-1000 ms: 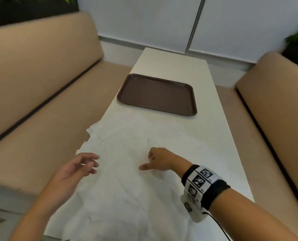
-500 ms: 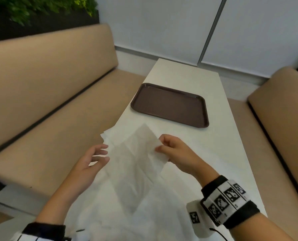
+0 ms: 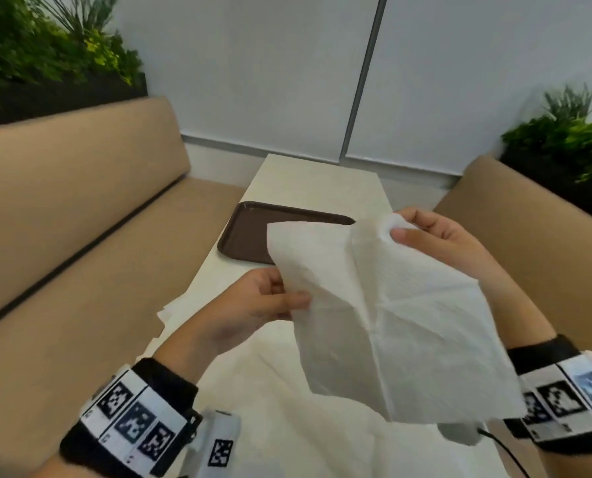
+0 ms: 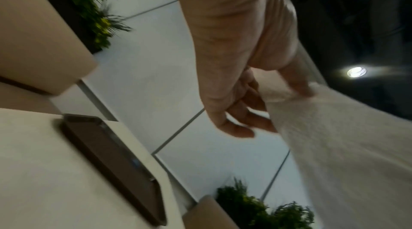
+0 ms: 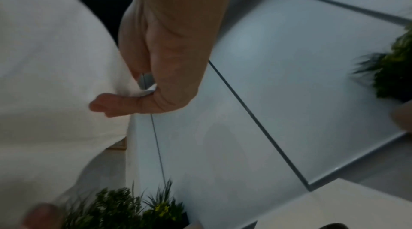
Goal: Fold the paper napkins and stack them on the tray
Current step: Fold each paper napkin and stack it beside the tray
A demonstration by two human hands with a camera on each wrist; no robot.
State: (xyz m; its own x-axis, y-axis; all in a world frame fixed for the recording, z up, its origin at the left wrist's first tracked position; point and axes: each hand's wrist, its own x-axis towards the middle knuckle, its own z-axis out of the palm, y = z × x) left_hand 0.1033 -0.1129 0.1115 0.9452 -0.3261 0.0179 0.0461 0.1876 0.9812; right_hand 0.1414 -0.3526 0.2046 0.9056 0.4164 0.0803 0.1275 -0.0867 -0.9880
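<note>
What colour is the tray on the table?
Dark brown. The tray shows best in the head view, partly hidden behind the held napkin.

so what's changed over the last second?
The right hand pinched one napkin off the pile and lifted it clear of the table; the left hand came up and now grips its left edge. The tray stays bare, and the remaining napkins still lie spread on the table.

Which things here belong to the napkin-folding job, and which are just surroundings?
Job: held napkin; napkin pile; tray; left hand and right hand, each in a grip on the held napkin.

Surroundings: benches; plants; wall.
</note>
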